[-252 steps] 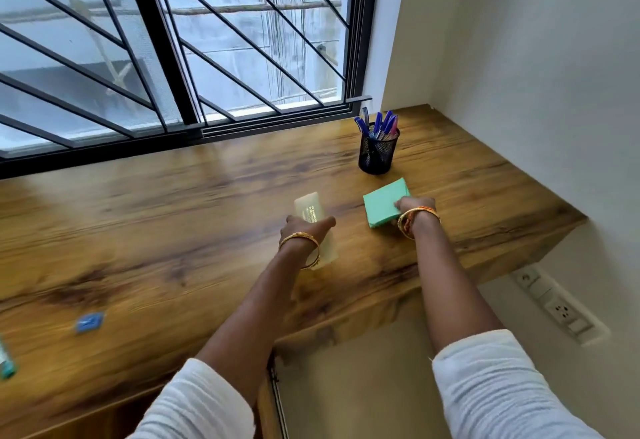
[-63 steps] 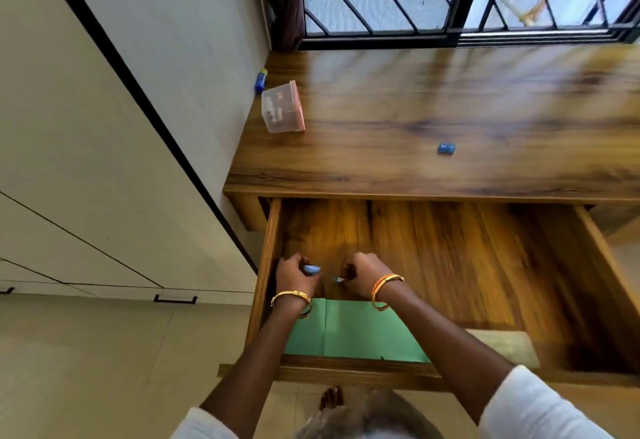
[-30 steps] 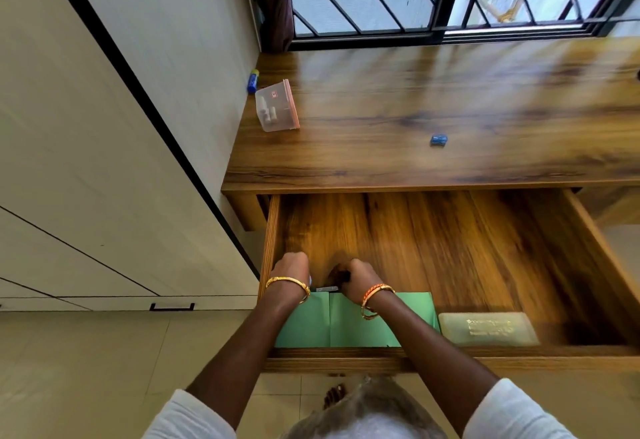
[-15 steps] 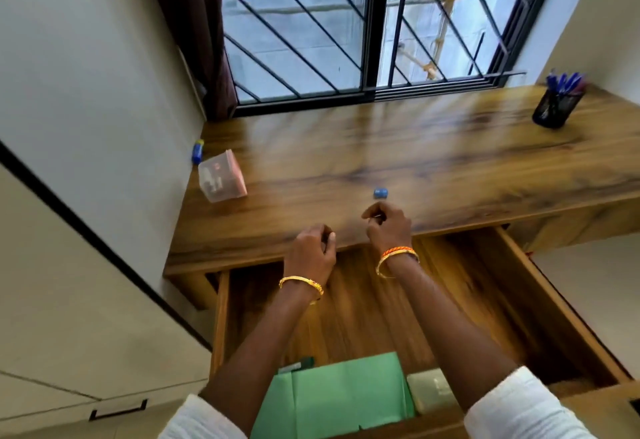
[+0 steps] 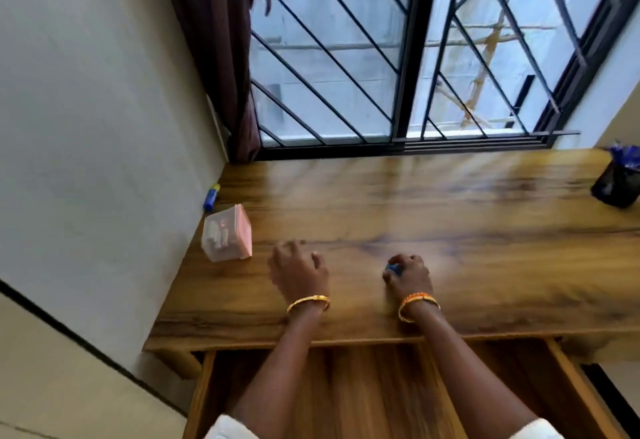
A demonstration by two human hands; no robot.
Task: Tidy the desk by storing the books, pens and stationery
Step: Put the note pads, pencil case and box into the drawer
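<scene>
Daylight pours through a barred black-framed window [image 5: 398, 58] at twelve o'clock, a dark curtain [image 5: 221, 51] at eleven, a pale wall [image 5: 86, 127] at nine, a glossy wooden desk [image 5: 415, 203] stretching wide.

The right hand [image 5: 408, 274] is curling round a small blue item [image 5: 393, 268] on the desk [image 5: 485, 231]; the left hand [image 5: 299, 270] is hovering, fingers relaxed, near a clear box [image 5: 227, 232].

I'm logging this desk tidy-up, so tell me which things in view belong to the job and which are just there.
Part of the job:
small blue item, gripped by right hand
left hand, open over desk
clear plastic box
blue tube
pen holder
open drawer

Just there:
curtain
window grille
</scene>
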